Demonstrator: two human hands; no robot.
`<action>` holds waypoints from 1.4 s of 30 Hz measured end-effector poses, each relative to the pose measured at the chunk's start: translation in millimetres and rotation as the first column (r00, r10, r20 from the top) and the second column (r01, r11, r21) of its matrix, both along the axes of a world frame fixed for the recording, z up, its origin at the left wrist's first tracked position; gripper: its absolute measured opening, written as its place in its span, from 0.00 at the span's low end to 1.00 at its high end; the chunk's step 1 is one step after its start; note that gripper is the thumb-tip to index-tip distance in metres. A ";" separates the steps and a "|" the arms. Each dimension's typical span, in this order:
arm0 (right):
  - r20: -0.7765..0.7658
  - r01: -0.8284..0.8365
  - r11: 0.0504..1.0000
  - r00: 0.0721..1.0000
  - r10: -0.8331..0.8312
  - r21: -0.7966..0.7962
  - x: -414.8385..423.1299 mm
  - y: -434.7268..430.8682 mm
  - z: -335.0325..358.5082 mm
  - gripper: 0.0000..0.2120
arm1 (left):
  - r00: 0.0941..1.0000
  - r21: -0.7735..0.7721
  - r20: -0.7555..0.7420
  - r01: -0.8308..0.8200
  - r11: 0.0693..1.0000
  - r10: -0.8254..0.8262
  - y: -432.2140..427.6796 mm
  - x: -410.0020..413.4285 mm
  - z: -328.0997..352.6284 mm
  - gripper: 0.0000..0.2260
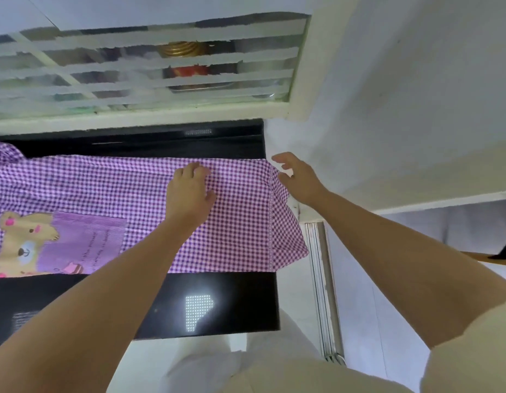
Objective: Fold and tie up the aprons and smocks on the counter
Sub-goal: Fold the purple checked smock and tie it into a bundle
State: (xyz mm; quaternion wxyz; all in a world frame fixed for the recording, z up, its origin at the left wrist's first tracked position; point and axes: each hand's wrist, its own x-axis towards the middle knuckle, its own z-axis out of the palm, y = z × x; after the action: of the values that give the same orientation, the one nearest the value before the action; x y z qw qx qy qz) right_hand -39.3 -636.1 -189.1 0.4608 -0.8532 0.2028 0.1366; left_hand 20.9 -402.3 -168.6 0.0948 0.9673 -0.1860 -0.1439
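Observation:
A purple and white checked apron [127, 188] lies spread across the black counter [217, 304]. It carries a lilac pocket patch with a teddy bear [24, 242] at the left. Its right end hangs over the counter's right edge. My left hand [189, 191] rests flat on the cloth near its far edge, fingers straight. My right hand [297, 177] hovers just past the apron's far right corner, fingers spread and relaxed, holding nothing.
A white louvred window [149, 69] runs along the back of the counter, with jars behind the slats. A white wall [402, 109] stands at the right. Below it is a metal sliding-door track [322, 293]. The near strip of counter shows a light reflection.

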 end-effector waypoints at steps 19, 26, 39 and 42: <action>0.186 -0.225 0.900 0.932 0.310 -0.374 7.0 114.6 -1.2 0.31 | 0.938 -0.045 0.005 -0.347 0.937 0.348 91.1 -56.5 -27.6 0.27; -0.163 -0.629 0.601 0.745 0.647 -0.493 -3.5 157.7 -24.5 0.29 | 0.953 -0.157 -0.261 -0.196 0.968 0.151 173.5 -52.4 -27.3 0.33; -0.013 -0.556 0.605 0.742 0.670 -0.571 94.9 439.2 -5.5 0.35 | 0.774 -0.299 -0.009 -0.606 0.737 0.633 416.8 -8.3 -3.1 0.20; -0.249 -0.704 0.468 0.660 0.709 -0.534 82.2 465.4 -26.0 0.38 | 0.622 -0.337 -0.128 -0.760 0.557 0.772 464.5 5.3 -4.2 0.25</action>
State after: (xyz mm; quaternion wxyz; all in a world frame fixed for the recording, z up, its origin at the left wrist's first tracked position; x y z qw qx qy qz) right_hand 42.9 -170.7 -215.0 0.0750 -0.9578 -0.1372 0.2411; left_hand 26.2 62.2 -172.8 0.3192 0.9192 0.2281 -0.0352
